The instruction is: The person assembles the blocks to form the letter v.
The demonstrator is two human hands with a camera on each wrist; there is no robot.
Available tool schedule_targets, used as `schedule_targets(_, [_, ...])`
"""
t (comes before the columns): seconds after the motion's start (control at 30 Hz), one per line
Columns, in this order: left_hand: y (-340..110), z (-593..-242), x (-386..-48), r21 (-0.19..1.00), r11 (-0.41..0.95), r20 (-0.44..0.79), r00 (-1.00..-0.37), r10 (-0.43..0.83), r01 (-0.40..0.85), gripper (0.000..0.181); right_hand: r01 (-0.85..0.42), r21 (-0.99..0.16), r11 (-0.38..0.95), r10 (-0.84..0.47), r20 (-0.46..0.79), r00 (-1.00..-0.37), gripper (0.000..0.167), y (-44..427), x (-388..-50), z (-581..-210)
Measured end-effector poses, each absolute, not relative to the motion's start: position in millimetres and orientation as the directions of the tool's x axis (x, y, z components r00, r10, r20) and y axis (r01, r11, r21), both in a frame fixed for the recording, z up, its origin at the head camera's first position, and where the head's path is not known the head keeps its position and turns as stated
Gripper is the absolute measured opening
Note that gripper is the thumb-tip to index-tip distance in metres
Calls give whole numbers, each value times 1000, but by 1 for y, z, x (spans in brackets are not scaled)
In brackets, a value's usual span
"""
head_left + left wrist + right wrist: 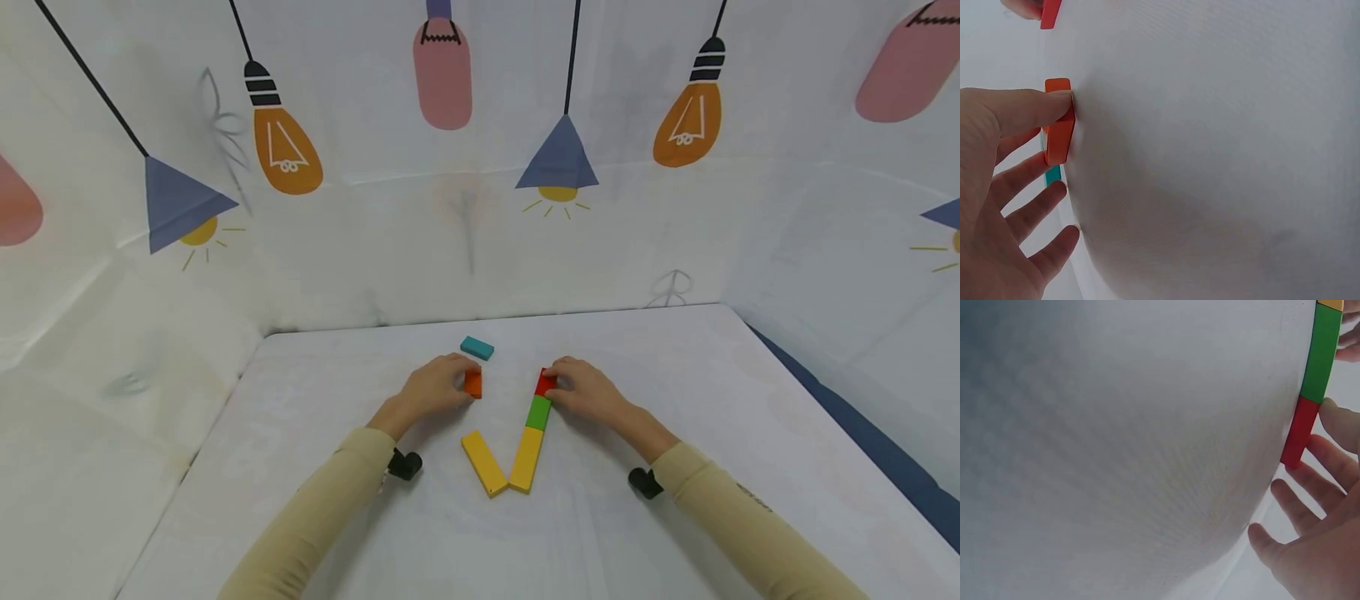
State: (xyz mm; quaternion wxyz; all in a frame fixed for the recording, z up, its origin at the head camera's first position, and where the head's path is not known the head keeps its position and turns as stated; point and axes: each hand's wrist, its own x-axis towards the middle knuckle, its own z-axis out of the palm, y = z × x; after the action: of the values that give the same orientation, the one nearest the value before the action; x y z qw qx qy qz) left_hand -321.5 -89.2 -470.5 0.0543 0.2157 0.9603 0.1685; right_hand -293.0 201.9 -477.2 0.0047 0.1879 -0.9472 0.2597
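A small orange rectangular block (473,384) is being pinched by the left hand (438,385)! At its three o'clock, a small red rectangular block (1300,431) is being gripped by the right hand (587,392); near six o'clock, the red is being adjoined by a green rectangular block (538,413), that by a long yellow rectangular block (527,460). At the orange's twelve o'clock, a teal rectangular block (477,348) is being supported by the white tabletop (652,342).

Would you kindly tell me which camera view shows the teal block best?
The head view: the teal block lies there uncovered, just beyond the left hand. The left wrist view shows only a small part, mostly hidden behind that hand's fingers; the right wrist view does not show it.
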Motion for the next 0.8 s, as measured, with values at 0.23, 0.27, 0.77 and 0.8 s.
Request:
schedule_targets(0.23, [-93, -475, -322, 350, 849, -14, -904, 426, 395, 47, -351, -479, 805, -353, 91, -931, 34, 202, -295, -478])
schedule_targets(0.27, [-93, -475, -322, 354, 849, -13, -905, 424, 393, 48, -355, -475, 805, -354, 94, -930, 34, 202, -296, -478])
schedule_targets(0.77, [-105, -475, -312, 375, 857, 8, -925, 379, 354, 47, -364, -471, 804, -361, 100, -927, 34, 201, -296, -478])
schedule_targets(0.8, [-106, -475, -311, 380, 856, 9, -927, 376, 350, 47, -364, -467, 806, -361, 99, -927, 34, 201, -296, -479])
